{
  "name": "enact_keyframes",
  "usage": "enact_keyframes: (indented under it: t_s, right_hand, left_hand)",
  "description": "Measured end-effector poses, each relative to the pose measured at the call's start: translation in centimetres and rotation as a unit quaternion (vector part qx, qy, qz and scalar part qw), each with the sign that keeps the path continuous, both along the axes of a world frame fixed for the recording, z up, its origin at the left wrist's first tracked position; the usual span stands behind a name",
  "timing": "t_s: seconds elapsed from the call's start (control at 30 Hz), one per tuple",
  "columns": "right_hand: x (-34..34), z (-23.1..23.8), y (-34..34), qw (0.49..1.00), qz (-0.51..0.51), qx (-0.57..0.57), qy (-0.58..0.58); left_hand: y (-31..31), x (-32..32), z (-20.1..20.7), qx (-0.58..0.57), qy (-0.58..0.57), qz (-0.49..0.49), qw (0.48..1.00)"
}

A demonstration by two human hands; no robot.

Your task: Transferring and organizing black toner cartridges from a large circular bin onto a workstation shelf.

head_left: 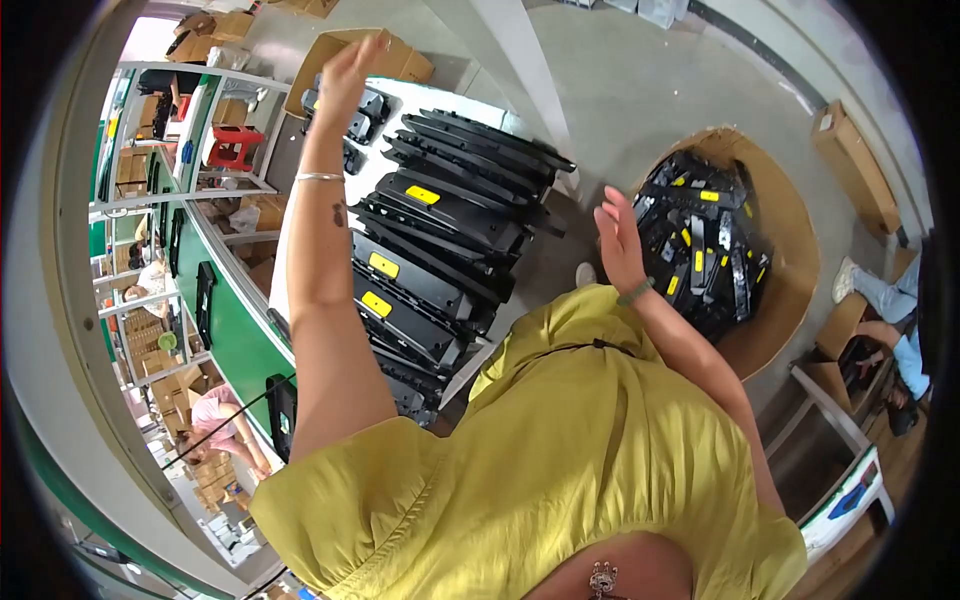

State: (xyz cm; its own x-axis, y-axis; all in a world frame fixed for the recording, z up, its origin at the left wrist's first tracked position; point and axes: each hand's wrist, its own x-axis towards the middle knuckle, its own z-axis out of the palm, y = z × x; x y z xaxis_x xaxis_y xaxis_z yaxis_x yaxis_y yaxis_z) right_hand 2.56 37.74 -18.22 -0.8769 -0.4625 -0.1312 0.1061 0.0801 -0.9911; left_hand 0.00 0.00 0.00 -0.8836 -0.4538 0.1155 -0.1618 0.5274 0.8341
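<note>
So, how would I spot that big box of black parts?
Find the grey floor. On it, beside the right hand, stands an open cardboard box. Unlike the long, narrow carton beyond it, its wide, rounded mouth shows heaped yellow-labelled black parts.

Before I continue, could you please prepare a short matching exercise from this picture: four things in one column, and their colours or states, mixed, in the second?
Column one
1. Right hand
2. Big carton
3. Stool
4. Garment

Column two
A. red
B. holds many black parts
C. yellow-green
D. open, with nothing in it

Right pairs: 1-D; 2-B; 3-A; 4-C
</note>
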Motion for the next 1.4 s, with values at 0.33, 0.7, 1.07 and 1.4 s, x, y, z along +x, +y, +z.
enact_keyframes:
  t_s: [0.33,0.7,1.07,1.4]
  right_hand:
    - [2.2,0.2,-10.7,0.879,-0.212,-0.178,-0.389]
    - [2.1,3.8,-8.9,0.944,-0.065,-0.038,-0.321]
    - [0.1,5.9,-6.8,0.961,0.098,0.041,0.254]
    - [-2.5,4.2,-6.6,0.955,0.162,0.088,0.231]
  left_hand:
    - [-4.7,8.5,-13.9,0.143,-0.206,0.157,0.955]
    - [-2.0,9.2,-11.9,0.041,-0.138,0.140,0.980]
    - [0.2,11.4,-9.1,0.191,-0.197,0.143,0.951]
    - [-0.4,10.1,-5.6,0.351,-0.210,0.099,0.907]
